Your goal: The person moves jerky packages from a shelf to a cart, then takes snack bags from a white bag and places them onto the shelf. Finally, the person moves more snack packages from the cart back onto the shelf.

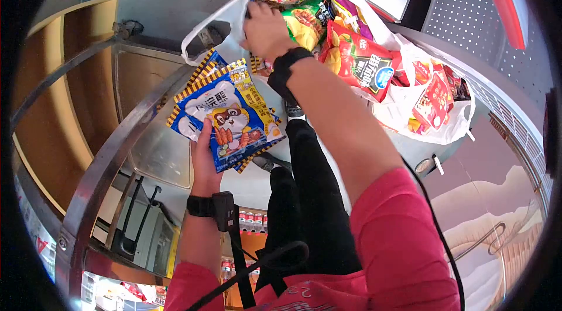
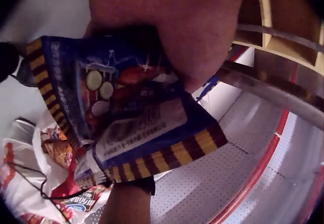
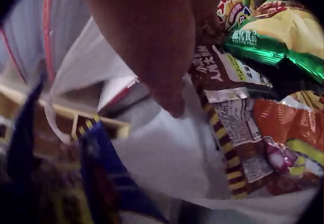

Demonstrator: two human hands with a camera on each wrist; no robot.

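Note:
My left hand (image 1: 204,150) grips a small stack of blue snack packets (image 1: 228,115) with yellow-and-brown striped edges and a cartoon animal on the front. In the left wrist view the thumb (image 2: 197,52) lies across the top blue packet (image 2: 126,112). My right hand (image 1: 264,28) reaches into the mouth of a white plastic bag (image 1: 216,21) full of snack packets, among them a red packet (image 1: 358,64) and a yellow-green one (image 3: 276,36). Its fingers are hidden inside the bag. In the right wrist view a thumb (image 3: 164,77) hangs over the bag's white plastic (image 3: 167,158), beside a brown striped packet (image 3: 230,148).
A second white bag (image 1: 436,118) with red packets lies to the right on the white counter. A curved metal rail (image 1: 114,153) runs along the left, with wooden shelving (image 1: 55,106) behind it. My black-trousered legs (image 1: 304,194) stand below.

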